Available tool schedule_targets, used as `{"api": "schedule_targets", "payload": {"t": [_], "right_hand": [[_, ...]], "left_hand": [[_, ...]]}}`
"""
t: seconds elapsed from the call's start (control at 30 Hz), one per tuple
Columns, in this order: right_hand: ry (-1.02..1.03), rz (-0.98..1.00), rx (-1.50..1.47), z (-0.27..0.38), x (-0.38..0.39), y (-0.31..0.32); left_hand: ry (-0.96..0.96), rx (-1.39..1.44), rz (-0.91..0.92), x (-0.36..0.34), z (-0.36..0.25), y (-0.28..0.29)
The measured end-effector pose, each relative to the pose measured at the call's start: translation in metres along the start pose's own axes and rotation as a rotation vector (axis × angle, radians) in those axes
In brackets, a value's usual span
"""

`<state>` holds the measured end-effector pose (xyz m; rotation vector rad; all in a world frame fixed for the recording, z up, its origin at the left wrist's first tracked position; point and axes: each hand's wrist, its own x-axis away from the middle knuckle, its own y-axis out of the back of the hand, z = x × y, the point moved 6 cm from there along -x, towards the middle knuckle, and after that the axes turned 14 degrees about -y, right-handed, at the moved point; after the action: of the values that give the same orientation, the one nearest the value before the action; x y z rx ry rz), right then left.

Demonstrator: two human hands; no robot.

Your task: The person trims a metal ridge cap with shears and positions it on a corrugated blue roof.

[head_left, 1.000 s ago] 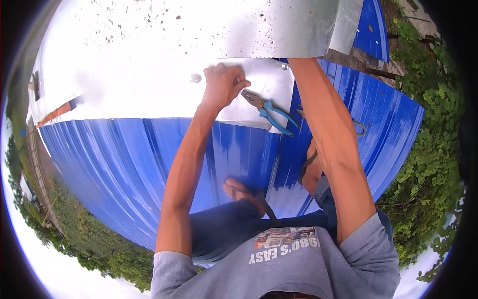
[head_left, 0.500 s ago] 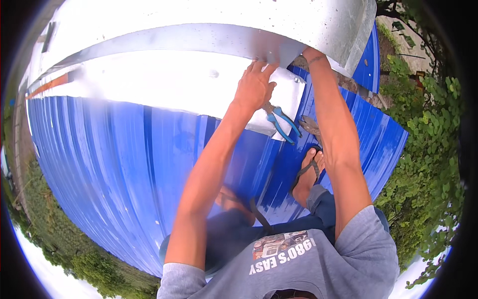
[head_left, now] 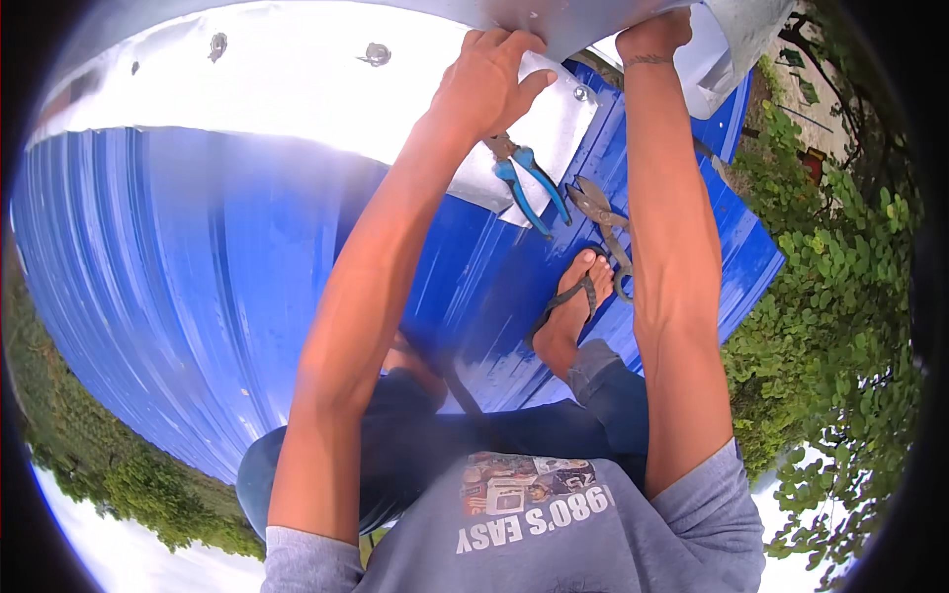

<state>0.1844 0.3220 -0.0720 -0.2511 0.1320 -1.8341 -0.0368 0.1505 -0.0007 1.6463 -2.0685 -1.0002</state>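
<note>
A long grey metal sheet (head_left: 583, 22) curves across the top of the view. My right hand (head_left: 654, 38) is closed at its right end, with the fingertips out of sight. My left hand (head_left: 491, 81) is at the sheet's lower edge, above the silvery flashing (head_left: 316, 94); its thumb stands apart and its fingertips are partly hidden at that edge. Just below my left hand, blue-handled pliers (head_left: 526, 186) lie on the corner of the flashing. Dark metal snips (head_left: 596, 210) rest on the blue roofing beside my right forearm.
Ribbed blue metal roofing (head_left: 227, 267) slopes around me, with wet patches. My sandalled foot (head_left: 570, 306) stands near the snips. A screw head (head_left: 581, 94) shows at the flashing's corner. Leafy branches (head_left: 830, 296) crowd the roof's right edge.
The metal sheet's lower edge and both hands sit higher in the view. My view has also shifted, showing more of the snips and of the flashing. The pliers still lie on the flashing.
</note>
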Motion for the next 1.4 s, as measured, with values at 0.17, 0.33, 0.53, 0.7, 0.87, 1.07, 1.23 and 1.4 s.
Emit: {"api": "schedule_targets", "payload": {"t": [0.17,0.33,0.53,0.7,0.87,1.07,1.23,1.4], "right_hand": [[-0.434,-0.292,-0.114,0.036,0.096,-0.012],[-0.235,0.033,0.135,0.069,0.159,-0.043],[-0.066,0.425,-0.093,0.125,0.175,-0.092],[-0.028,0.465,0.061,0.143,0.159,-0.106],[0.014,0.462,0.094,0.144,0.151,-0.108],[0.103,0.43,0.112,0.142,0.158,-0.094],[0.23,0.136,0.604,0.146,0.168,-0.098],[0.156,0.054,0.305,0.141,0.171,-0.102]], "left_hand": [[0.367,0.339,-0.312,-0.001,-0.008,0.025],[0.213,0.292,-1.079,-0.022,-0.082,0.065],[0.215,0.82,-1.056,-0.055,-0.1,0.019],[0.177,0.582,-1.075,-0.059,-0.103,0.036],[0.219,0.483,-1.129,-0.062,-0.095,0.048],[0.251,0.403,-0.895,-0.05,-0.067,0.061],[0.216,0.398,-0.838,-0.041,-0.06,0.068],[0.093,0.376,-0.794,-0.034,-0.065,0.072]]}}
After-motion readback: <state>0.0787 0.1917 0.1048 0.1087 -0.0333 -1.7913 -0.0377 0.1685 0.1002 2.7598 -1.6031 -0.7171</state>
